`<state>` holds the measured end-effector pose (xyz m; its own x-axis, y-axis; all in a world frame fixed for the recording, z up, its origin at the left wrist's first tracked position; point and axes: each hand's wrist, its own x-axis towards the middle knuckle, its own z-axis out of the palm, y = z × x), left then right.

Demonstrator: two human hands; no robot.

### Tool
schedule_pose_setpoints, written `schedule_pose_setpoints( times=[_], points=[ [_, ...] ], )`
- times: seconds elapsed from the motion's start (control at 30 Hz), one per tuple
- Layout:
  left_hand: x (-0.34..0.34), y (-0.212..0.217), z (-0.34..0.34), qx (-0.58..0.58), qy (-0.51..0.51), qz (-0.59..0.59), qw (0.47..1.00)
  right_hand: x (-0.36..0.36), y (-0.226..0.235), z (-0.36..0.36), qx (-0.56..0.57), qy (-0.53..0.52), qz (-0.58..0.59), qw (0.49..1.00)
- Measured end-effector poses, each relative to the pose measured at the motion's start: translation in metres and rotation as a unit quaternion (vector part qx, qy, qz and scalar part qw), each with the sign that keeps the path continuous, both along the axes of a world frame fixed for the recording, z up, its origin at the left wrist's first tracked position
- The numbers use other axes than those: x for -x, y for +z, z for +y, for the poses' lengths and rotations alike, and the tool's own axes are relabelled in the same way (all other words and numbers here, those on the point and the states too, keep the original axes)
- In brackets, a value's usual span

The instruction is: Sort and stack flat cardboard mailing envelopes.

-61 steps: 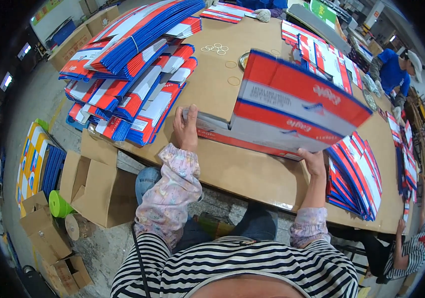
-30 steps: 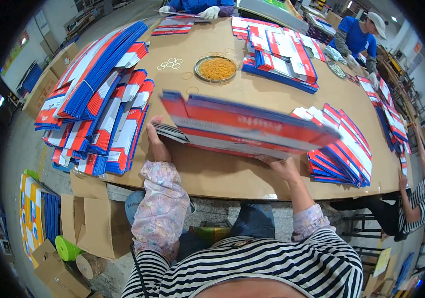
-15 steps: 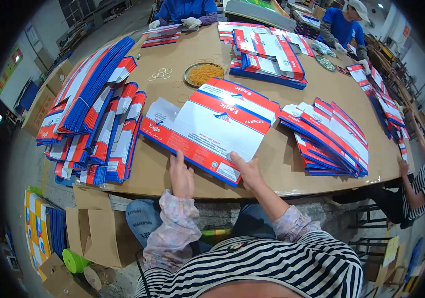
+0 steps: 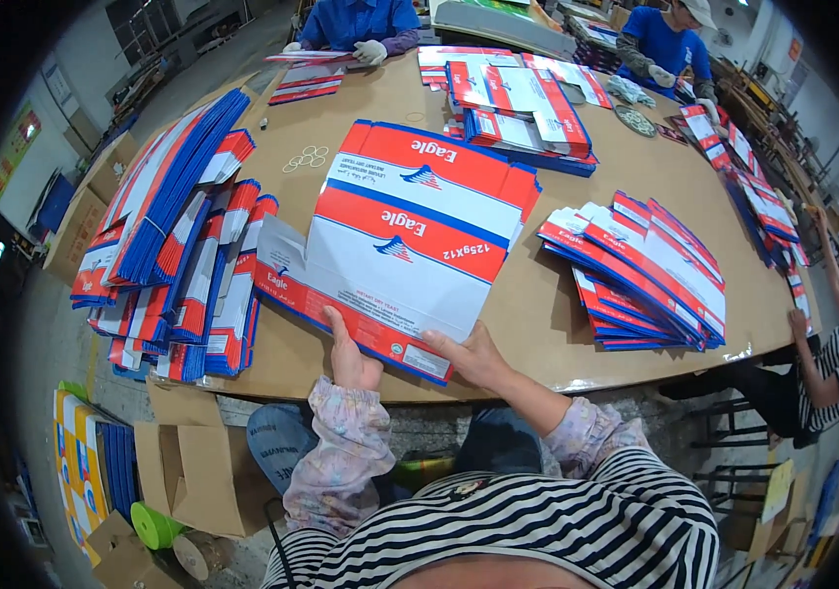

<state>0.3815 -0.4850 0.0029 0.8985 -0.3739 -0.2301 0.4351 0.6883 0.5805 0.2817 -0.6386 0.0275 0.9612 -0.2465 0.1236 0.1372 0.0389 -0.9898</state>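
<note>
A bundle of flattened red, white and blue cartons (image 4: pixel 405 265) is held in front of me, its far side tilted up off the table. My left hand (image 4: pixel 353 358) grips its near edge left of the middle. At the near right corner my right hand (image 4: pixel 473 355) clasps it, the thumb on top and the other fingers hidden underneath. To the left stands a tall pile of similar flat cartons (image 4: pixel 169 211), some tied in bundles. A fanned stack of flat cartons (image 4: pixel 640 265) lies to the right.
Pale rubber rings (image 4: pixel 307 158) lie beyond the left pile. More flat cartons (image 4: pixel 518 98) are stacked at the far side of the brown table (image 4: pixel 537 334). Gloved co-workers (image 4: pixel 366 25) work across from me and at far right. An open cardboard box (image 4: pixel 199 466) stands on the floor at left.
Both hands have shifted the carton bundle slightly left and tipped its far side upward. It now hides the dish of orange rubber bands seen before.
</note>
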Motion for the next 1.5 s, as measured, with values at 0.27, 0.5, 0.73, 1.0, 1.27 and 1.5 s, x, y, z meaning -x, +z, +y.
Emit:
schedule_pose_setpoints(
  times=[0.27,0.5,0.73,1.0,1.27,1.5],
  points=[
    [-0.007,0.0,0.022,0.059,0.013,-0.022,0.998,0.0,0.0,-0.041,-0.081,0.014,0.067,0.994],
    [-0.02,0.006,0.009,0.047,0.094,0.037,0.994,0.005,0.01,-0.074,-0.24,0.072,0.153,0.956],
    [-0.025,0.017,-0.014,0.061,0.137,0.027,0.988,0.015,-0.023,-0.026,-0.437,0.135,-0.029,0.889],
    [0.0,0.015,-0.039,0.064,0.094,0.005,0.994,-0.012,-0.01,-0.003,-0.547,-0.012,0.019,0.837],
    [0.018,0.02,-0.042,0.068,0.021,-0.073,0.995,-0.014,-0.028,-0.024,-0.515,-0.018,0.062,0.855],
    [-0.001,0.009,-0.042,0.021,-0.167,-0.148,0.974,-0.039,0.029,-0.072,-0.303,-0.084,-0.05,0.948]
  ],
)
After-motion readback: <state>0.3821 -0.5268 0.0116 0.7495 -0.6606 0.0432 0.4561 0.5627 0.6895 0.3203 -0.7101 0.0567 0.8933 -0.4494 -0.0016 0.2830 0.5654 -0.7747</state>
